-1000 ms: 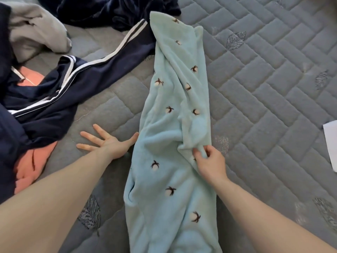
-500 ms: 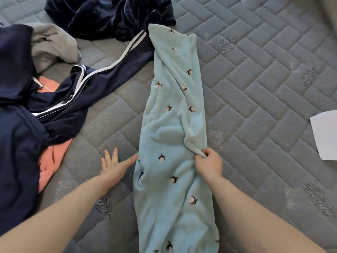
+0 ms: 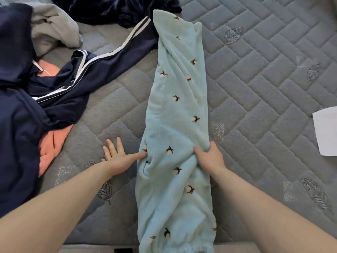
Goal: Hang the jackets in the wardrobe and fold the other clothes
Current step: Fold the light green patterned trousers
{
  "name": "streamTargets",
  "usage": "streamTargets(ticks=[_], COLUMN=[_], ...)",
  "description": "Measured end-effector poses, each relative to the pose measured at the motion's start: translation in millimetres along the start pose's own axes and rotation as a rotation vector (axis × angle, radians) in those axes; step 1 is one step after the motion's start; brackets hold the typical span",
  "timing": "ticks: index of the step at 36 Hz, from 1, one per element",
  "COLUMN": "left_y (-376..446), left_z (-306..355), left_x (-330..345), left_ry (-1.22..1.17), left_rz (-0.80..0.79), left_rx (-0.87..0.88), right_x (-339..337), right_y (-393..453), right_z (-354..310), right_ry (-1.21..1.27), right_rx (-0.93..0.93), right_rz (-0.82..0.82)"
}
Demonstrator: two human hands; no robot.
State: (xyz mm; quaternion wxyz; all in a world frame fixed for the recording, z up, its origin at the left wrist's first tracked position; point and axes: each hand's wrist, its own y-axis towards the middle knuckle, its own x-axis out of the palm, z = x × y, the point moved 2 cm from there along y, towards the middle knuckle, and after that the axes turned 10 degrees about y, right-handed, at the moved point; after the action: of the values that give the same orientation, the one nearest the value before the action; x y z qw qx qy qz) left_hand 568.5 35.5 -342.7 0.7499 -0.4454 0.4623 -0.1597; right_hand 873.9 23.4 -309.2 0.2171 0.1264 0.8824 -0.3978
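Light blue fleece trousers [image 3: 175, 114] with small dark-and-white motifs lie lengthwise down the middle of the grey quilted mattress [image 3: 264, 73], the elastic waistband at the near edge. My right hand [image 3: 209, 157] grips a bunched fold on the trousers' right edge. To the left, my left hand [image 3: 118, 154] lies flat on the mattress with fingers spread, its thumb touching the trousers' left edge.
A navy garment with white stripes [image 3: 76, 75] sprawls at the left over an orange piece [image 3: 52, 141]. Grey clothing [image 3: 54, 22] and dark blue velvet clothing [image 3: 116, 8] lie at the back. A white sheet of paper [image 3: 326, 130] sits at the right edge.
The view has pulled back, showing the waistband. My left hand has slid nearer along the mattress, its thumb at the trousers' edge. My right hand keeps its hold on the fold.
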Motion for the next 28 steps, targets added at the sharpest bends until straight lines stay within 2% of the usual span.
streamTargets(ticks=[4,7,10,13,15,17,22,28], left_y=[-12,-30,-66,-107,-130,-146,-167,-170], left_z=[1,-11,-25,-41,-53,-64,-81,-93], left_x=[-7,-7,15,55,82,105,141,148], left_ry=[-0.085,-0.282,-0.366,-0.390,-0.339,-0.297,-0.167,-0.262], left_rz=[0.080,0.131,0.160,0.030,-0.085,-0.147,-0.162,-0.231], left_rx=[0.047,0.121,0.172,0.187,0.150,0.115,0.116,0.038], right_x=[1,0,0,-1,-5,-12,-31,-34], right_y=[-12,-34,-65,-94,-108,-116,-133,-146], right_z=[5,20,50,82,101,117,148,169], right_ry=[0.156,0.242,0.197,0.070,-0.017,-0.046,-0.057,-0.086], right_rx=[0.028,0.060,0.115,0.221,0.235,0.233,0.305,0.326], right_rz=[0.085,0.187,0.107,-0.104,-0.160,-0.151,-0.081,-0.083])
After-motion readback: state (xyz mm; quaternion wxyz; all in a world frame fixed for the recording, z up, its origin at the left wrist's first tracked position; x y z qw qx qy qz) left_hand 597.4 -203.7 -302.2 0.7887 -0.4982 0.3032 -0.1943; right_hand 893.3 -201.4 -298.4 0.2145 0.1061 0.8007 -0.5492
